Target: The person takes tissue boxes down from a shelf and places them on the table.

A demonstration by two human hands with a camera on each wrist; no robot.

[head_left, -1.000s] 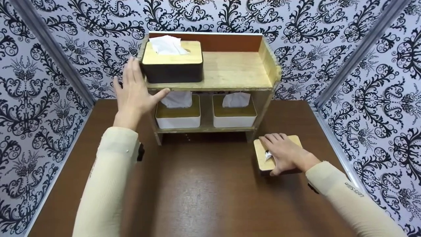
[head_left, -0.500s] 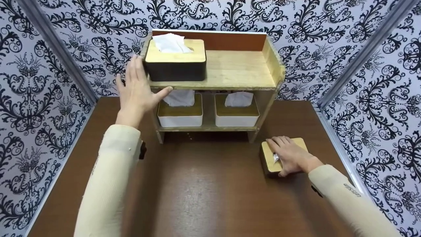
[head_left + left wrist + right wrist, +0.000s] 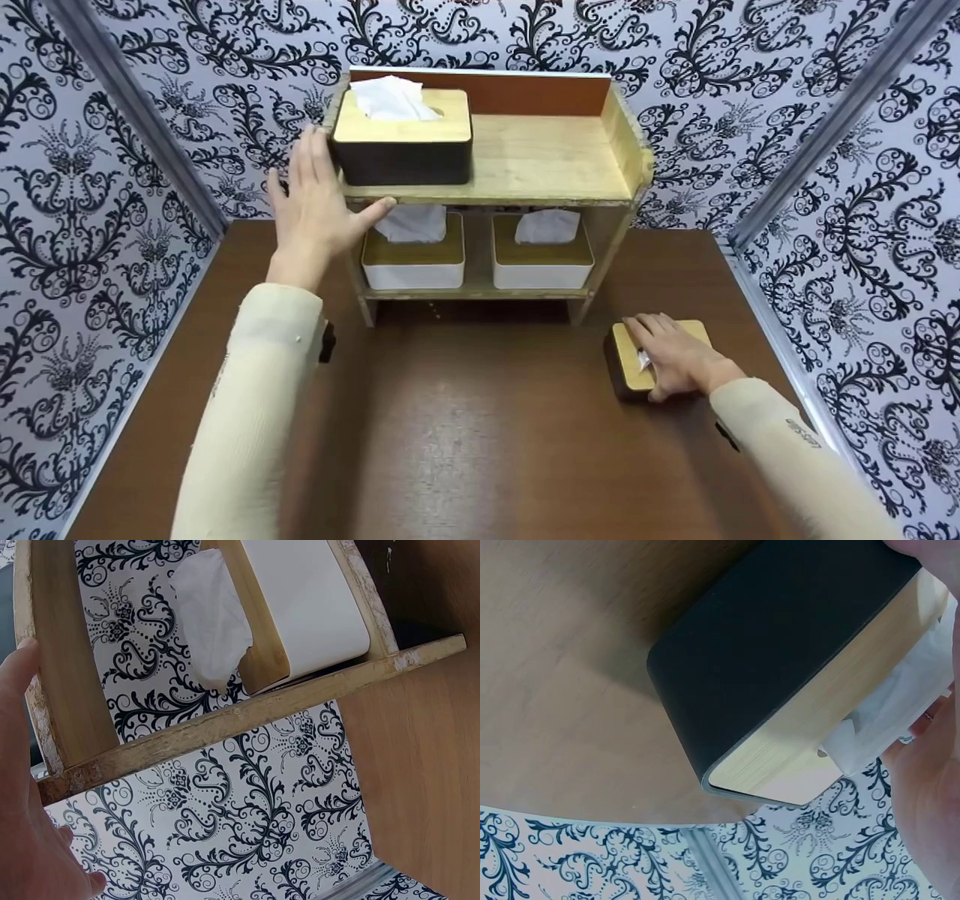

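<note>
My right hand (image 3: pixel 675 360) spans the top of a black tissue box (image 3: pixel 630 360) with a pale wooden lid, gripping it by opposite sides. The right wrist view shows its dark side (image 3: pixel 757 652) and white tissue (image 3: pixel 900 705) under the palm; whether its base touches the table cannot be told. At the left end of a small wooden shelf (image 3: pixel 547 154), my left hand (image 3: pixel 311 214) lies with fingers extended against the side and thumb at the upper board's front edge. Beside those fingers, a second black tissue box (image 3: pixel 405 161) stands on the upper board.
Two white tissue boxes with wooden lids, a left one (image 3: pixel 414 276) and a right one (image 3: pixel 544 276), sit in the lower compartments. The brown table (image 3: pixel 450 420) is enclosed by patterned walls (image 3: pixel 847 247) with metal corner strips.
My right hand and the black tissue box have moved right across the table, slightly farther from the shelf. The left hand stays on the shelf; the head view has shifted slightly.
</note>
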